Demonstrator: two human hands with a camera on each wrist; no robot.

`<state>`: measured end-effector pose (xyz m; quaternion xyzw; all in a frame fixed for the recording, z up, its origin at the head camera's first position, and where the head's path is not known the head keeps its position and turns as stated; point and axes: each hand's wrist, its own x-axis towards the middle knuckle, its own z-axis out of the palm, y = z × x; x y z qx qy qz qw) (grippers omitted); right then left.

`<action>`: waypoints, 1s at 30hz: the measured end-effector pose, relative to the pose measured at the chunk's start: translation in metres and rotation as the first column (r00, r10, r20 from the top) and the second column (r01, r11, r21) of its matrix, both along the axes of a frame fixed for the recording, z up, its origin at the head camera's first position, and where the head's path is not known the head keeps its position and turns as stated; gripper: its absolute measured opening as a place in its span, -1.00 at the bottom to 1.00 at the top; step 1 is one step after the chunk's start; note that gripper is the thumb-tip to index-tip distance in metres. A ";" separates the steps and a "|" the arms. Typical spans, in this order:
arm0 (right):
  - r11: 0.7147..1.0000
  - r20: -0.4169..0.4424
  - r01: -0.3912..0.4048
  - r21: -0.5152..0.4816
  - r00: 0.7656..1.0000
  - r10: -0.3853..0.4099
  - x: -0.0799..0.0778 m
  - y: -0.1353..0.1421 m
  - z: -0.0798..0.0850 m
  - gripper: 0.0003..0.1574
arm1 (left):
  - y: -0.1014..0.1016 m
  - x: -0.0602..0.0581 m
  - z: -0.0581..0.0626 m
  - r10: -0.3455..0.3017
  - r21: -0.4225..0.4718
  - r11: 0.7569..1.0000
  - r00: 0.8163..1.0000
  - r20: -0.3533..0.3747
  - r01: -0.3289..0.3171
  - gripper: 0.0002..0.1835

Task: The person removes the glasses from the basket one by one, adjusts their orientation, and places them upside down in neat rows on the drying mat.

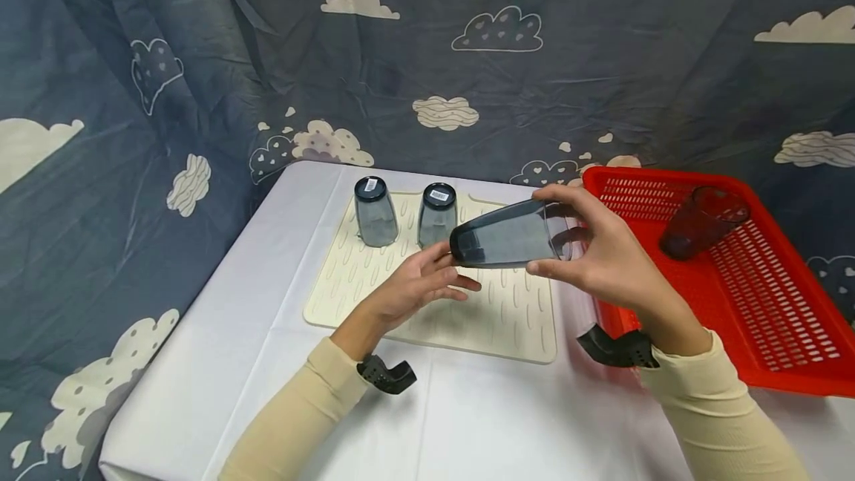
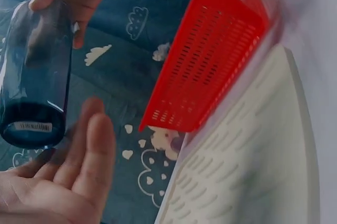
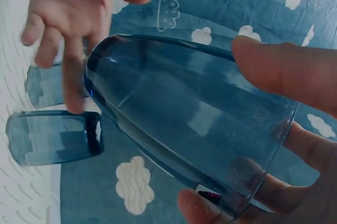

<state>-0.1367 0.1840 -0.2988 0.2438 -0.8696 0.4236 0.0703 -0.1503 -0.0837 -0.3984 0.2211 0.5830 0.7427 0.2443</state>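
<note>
My right hand [image 1: 604, 251] grips a blue-grey drinking glass [image 1: 504, 236] near its rim, thumb on one side and fingers on the other. The glass is tilted almost onto its side above the mat, its thick base pointing left. At that base is my left hand [image 1: 424, 280], palm turned up and fingers extended; in the left wrist view its fingers [image 2: 95, 145] reach up beside the base, where a barcode label shows. Two similar glasses stand upside down on the cream ridged mat [image 1: 494, 318]: one at the left [image 1: 376, 214], the other [image 1: 437, 214] behind the left hand.
A red perforated basket [image 1: 788, 377] stands at the right of the white-covered table [image 1: 267, 377], and a dark glass [image 1: 701, 221] lies tilted inside it. A blue cloud-print cloth [image 1: 414, 58] hangs behind the table.
</note>
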 end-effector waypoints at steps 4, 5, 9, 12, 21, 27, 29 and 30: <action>1.000 0.017 -0.010 -0.008 1.000 0.010 0.002 0.000 -0.002 0.03 | 0.007 -0.003 -0.001 -0.010 0.095 0.995 0.999 0.034 0.007 0.08; 1.000 0.025 -0.015 -0.010 1.000 0.016 0.002 0.000 -0.002 0.03 | 0.008 -0.003 -0.001 -0.004 0.107 0.994 0.999 0.042 0.000 0.08; 0.999 0.051 -0.035 -0.002 0.998 0.035 0.000 0.000 0.001 0.02 | 0.011 -0.004 0.002 0.036 0.106 0.994 0.998 0.051 -0.041 0.06; 0.999 0.064 -0.039 0.012 0.997 0.038 -0.002 0.001 0.003 0.01 | 0.011 -0.005 0.004 0.050 0.087 0.995 0.998 0.043 -0.053 0.02; 0.998 0.014 -0.055 -0.024 0.998 0.055 -0.006 -0.002 0.002 0.04 | 0.000 -0.008 0.019 0.069 0.128 0.989 0.996 0.051 -0.075 -0.03; 0.997 -0.017 -0.056 -0.044 0.998 0.055 -0.009 -0.004 0.003 0.07 | -0.004 -0.012 0.032 0.085 0.097 0.992 0.996 0.012 -0.086 -0.35; 0.998 -0.009 -0.053 -0.041 0.999 0.052 -0.009 -0.005 0.003 0.07 | -0.005 -0.013 0.033 0.088 0.070 0.994 0.996 0.005 -0.088 -0.35; 0.998 -0.003 -0.049 -0.040 0.999 0.049 -0.010 -0.005 0.003 0.07 | -0.006 -0.013 0.034 0.091 0.055 0.994 0.996 0.000 -0.091 -0.35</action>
